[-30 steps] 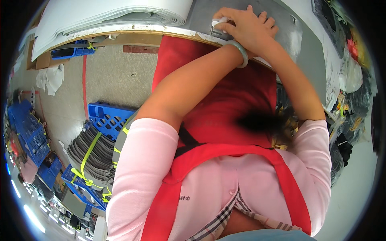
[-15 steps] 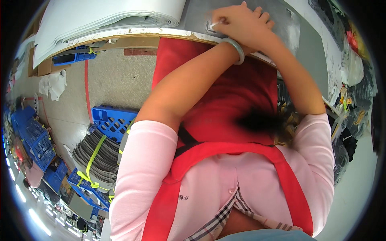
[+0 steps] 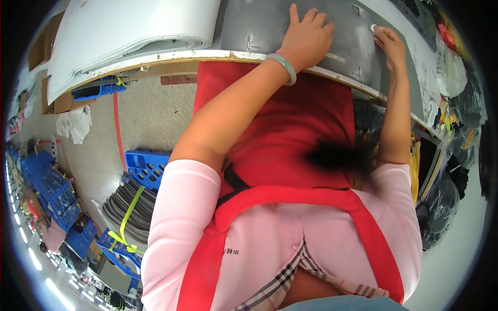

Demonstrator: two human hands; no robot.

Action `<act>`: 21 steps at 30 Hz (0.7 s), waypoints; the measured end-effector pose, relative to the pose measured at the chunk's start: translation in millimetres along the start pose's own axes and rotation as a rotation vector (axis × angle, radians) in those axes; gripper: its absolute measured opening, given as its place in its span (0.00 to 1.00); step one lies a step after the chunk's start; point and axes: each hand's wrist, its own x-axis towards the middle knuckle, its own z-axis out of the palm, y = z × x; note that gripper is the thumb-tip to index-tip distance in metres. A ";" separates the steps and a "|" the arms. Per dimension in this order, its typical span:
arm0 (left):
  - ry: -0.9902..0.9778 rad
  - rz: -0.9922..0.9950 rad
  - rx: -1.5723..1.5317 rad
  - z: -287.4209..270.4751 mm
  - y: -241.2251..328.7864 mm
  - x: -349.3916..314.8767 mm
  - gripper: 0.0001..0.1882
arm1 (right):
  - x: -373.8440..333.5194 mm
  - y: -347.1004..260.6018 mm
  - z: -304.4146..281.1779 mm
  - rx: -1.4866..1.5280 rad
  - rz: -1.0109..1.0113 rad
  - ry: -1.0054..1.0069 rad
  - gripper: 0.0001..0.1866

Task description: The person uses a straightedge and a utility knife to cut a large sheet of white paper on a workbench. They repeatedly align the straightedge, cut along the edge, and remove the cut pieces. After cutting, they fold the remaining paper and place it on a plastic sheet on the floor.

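A dark grey sheet (image 3: pixel 259 23) lies on the worktable, with small corner-shaped marks on it and a whitish smudge towards its right side. My left hand (image 3: pixel 308 40) rests on this sheet with the fingers spread, a pale bangle (image 3: pixel 282 66) round the wrist. Further right, my right hand (image 3: pixel 391 47) is closed in a pinch over the sheet's right part. Between its thumb and fingertips sticks out a small white piece of chalk (image 3: pixel 373 28), close to one of the corner marks.
A stack of large white sheets (image 3: pixel 140 20), folded over at the near end, lies on the table's left. Clear plastic bags (image 3: pixel 451 72) stand at the right. Blue crates (image 3: pixel 148 166) and a strapped stack of grey sheets (image 3: pixel 129 210) are on the left floor.
My right hand has moved from the sheet's left side, where it crossed over my left, across to the right with the chalk. My left hand now shows uncovered, fingers spread.
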 end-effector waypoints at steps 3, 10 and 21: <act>-0.007 -0.008 -0.096 6.0 -5.7 -2.7 0.18 | -6.6 -15.4 -4.2 0.234 0.135 -0.296 0.13; -0.223 0.193 -0.548 -62.9 58.2 -29.5 0.15 | -9.2 11.9 11.9 0.570 0.072 -0.261 0.14; -0.503 0.005 -0.291 -91.8 -22.2 -24.4 0.12 | -14.0 10.0 27.0 0.891 0.060 -0.185 0.14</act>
